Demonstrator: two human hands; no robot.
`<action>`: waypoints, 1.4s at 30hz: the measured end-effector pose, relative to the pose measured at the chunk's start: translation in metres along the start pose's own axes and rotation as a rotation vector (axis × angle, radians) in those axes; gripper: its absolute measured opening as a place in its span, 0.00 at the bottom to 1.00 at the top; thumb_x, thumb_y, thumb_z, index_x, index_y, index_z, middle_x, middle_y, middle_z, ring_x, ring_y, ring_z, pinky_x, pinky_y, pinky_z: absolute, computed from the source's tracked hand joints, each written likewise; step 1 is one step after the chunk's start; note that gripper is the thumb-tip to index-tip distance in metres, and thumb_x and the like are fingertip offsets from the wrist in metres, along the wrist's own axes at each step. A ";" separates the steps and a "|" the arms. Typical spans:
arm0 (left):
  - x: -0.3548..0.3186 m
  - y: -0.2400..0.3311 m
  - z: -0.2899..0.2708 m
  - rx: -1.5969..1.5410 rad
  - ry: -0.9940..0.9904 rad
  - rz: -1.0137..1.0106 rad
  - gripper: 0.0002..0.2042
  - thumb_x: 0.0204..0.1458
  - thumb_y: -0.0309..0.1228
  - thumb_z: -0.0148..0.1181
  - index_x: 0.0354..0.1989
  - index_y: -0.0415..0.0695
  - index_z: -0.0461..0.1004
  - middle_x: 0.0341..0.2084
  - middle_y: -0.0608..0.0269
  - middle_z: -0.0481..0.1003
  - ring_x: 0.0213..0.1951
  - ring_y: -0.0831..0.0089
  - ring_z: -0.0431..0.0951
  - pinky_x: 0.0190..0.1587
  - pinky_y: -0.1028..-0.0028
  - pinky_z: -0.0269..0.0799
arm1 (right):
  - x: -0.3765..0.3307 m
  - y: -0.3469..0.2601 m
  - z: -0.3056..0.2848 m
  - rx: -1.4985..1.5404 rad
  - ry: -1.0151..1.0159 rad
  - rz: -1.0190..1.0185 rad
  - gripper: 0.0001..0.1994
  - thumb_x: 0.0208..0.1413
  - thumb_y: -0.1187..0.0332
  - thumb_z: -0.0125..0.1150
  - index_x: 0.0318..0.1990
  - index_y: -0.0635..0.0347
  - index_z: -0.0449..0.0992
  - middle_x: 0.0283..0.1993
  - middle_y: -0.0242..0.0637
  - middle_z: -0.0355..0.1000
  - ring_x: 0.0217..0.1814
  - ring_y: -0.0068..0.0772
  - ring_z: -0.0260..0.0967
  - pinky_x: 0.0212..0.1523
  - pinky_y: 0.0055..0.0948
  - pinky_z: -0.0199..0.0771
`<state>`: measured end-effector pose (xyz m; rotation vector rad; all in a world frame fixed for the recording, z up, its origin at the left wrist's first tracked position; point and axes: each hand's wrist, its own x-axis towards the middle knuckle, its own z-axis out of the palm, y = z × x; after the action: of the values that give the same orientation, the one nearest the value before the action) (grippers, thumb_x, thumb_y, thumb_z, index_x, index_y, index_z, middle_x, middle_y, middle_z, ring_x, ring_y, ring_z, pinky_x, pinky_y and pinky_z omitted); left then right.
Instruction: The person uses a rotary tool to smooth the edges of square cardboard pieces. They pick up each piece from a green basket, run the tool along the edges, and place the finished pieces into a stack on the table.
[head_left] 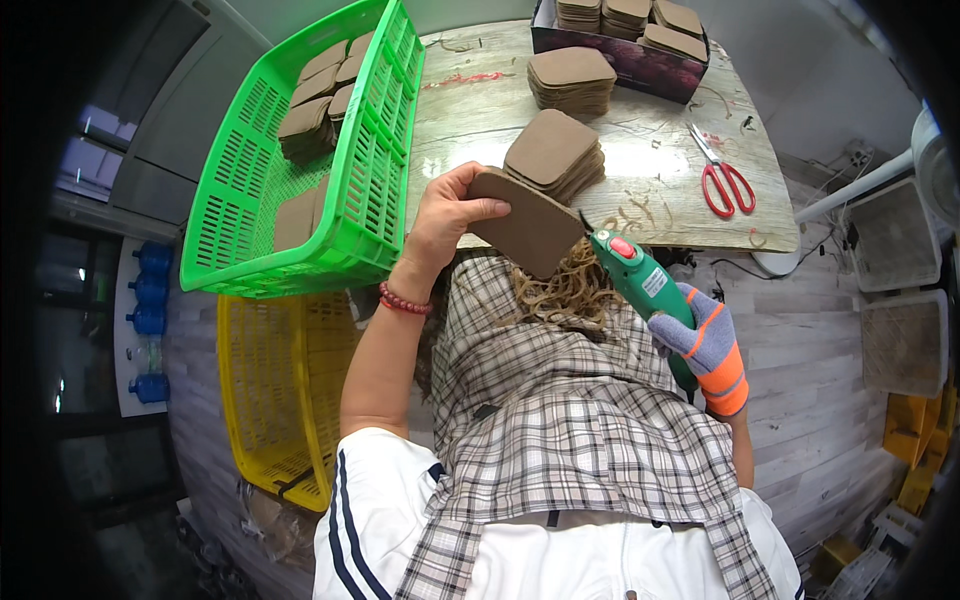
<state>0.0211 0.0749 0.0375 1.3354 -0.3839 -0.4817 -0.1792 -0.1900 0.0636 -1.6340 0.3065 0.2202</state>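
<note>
Wood-plank floor (800, 330) spreads around us, and the near edge of the table (450, 130) gives way to our checked apron (500, 400), so we have room to turn things above the lap. A green basket (300, 262) stands close by our left forearm and limits any swing that way; a yellow basket (235, 380) sits lower, beneath it. Beyond, a dark box (640, 75) holds stacked pads, and the near stack (550, 150) lies just past our fingers, so we should turn the work toward ourselves rather than push forward.

Our gloved right hand (700, 335) wraps round a green power tool (645, 280), nose up and leftward. Red-handled scissors (728, 190) lie ahead of it, well apart. Our bare left hand (455, 215) pinches the brown pad (525, 230) by its upper left corner, tilted at the table's near edge. To work its rim well, we judge it best to hold the tool steady, feed the edge evenly, round the corners in one sweep and guard our bare fingertips. Loose strips (570, 290) heap on our apron, near the tool's tip; whether that tip touches the pad, we cannot tell.
</note>
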 end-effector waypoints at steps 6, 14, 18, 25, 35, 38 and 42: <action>0.001 0.003 0.002 -0.022 -0.015 0.002 0.10 0.43 0.18 0.63 0.35 0.38 0.74 0.29 0.67 0.77 0.31 0.82 0.75 0.37 0.81 0.72 | 0.000 0.003 0.004 -0.064 -0.042 -0.023 0.20 0.47 0.64 0.67 0.46 0.65 0.72 0.31 0.31 0.74 0.29 0.13 0.68 0.29 0.16 0.68; -0.003 -0.002 0.023 0.052 -0.136 -0.092 0.08 0.43 0.18 0.61 0.33 0.38 0.74 0.29 0.67 0.76 0.31 0.82 0.75 0.37 0.81 0.71 | 0.001 0.003 0.009 -0.105 -0.022 -0.033 0.21 0.46 0.64 0.68 0.46 0.66 0.72 0.32 0.31 0.75 0.29 0.13 0.68 0.29 0.17 0.69; -0.004 -0.007 0.033 0.131 -0.245 -0.162 0.08 0.44 0.18 0.62 0.34 0.38 0.74 0.28 0.68 0.76 0.31 0.83 0.74 0.37 0.82 0.71 | 0.003 0.001 0.008 -0.120 -0.023 -0.017 0.21 0.46 0.64 0.68 0.46 0.66 0.72 0.32 0.31 0.75 0.29 0.13 0.68 0.29 0.17 0.69; -0.008 -0.028 0.051 0.223 -0.413 -0.204 0.11 0.44 0.17 0.60 0.37 0.39 0.73 0.32 0.68 0.75 0.36 0.84 0.73 0.41 0.81 0.70 | 0.009 0.002 0.017 -0.051 -0.033 -0.057 0.21 0.46 0.65 0.68 0.46 0.66 0.72 0.31 0.30 0.74 0.27 0.13 0.67 0.27 0.17 0.68; 0.012 -0.087 -0.088 0.511 0.736 0.136 0.20 0.47 0.21 0.58 0.50 0.37 0.66 0.40 0.54 0.73 0.42 0.65 0.73 0.48 0.67 0.68 | 0.010 0.014 0.001 0.017 0.118 -0.039 0.18 0.47 0.67 0.67 0.45 0.65 0.72 0.28 0.27 0.71 0.25 0.12 0.63 0.25 0.15 0.64; 0.024 -0.078 -0.053 1.301 0.734 0.251 0.24 0.45 0.30 0.62 0.53 0.39 0.66 0.56 0.46 0.58 0.59 0.50 0.55 0.60 0.57 0.50 | 0.010 0.022 -0.002 -0.007 0.156 -0.044 0.19 0.47 0.66 0.67 0.44 0.66 0.73 0.28 0.28 0.72 0.26 0.12 0.63 0.26 0.15 0.65; 0.059 -0.068 0.008 1.354 0.584 0.320 0.28 0.45 0.43 0.62 0.53 0.39 0.67 0.59 0.44 0.55 0.64 0.49 0.46 0.63 0.50 0.39 | 0.014 0.032 -0.001 -0.051 0.187 -0.046 0.19 0.47 0.64 0.67 0.44 0.66 0.73 0.28 0.29 0.73 0.27 0.12 0.64 0.27 0.17 0.66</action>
<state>0.0583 0.0254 -0.0279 2.5463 -0.4214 0.5918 -0.1768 -0.1940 0.0292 -1.7142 0.4077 0.0399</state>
